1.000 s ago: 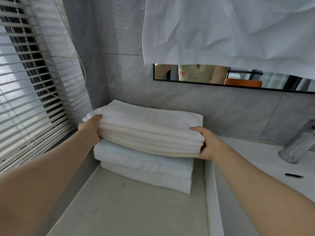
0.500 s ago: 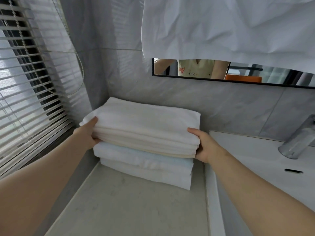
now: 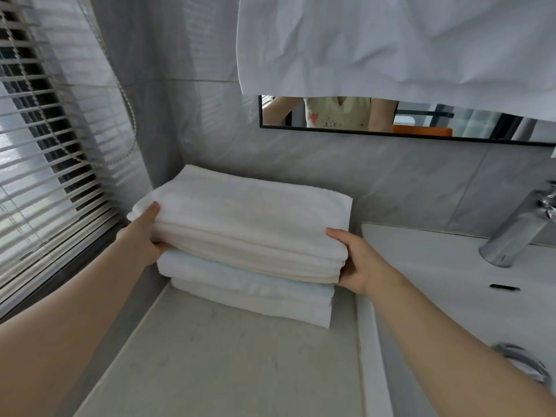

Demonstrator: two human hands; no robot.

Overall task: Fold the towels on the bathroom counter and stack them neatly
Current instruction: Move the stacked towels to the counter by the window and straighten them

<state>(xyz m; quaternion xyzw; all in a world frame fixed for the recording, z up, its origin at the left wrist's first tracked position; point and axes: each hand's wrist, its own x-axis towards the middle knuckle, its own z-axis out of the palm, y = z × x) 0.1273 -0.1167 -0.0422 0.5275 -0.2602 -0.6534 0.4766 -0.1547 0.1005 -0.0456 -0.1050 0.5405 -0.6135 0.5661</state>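
Both hands unmoved | left hand [image 3: 141,233], right hand [image 3: 353,263] still grip top towel bundle [image 3: 249,224] | stack unchanged

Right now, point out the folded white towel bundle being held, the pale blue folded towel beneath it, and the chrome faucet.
folded white towel bundle [image 3: 252,212], head view, top face.
pale blue folded towel [image 3: 240,279], head view, front edge.
chrome faucet [image 3: 517,230], head view, slanted body.

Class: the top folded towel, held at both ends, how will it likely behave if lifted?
The top folded towel is probably soft: the left hand and right hand grip its ends, so the middle may sag. Its loose layers could slide apart.
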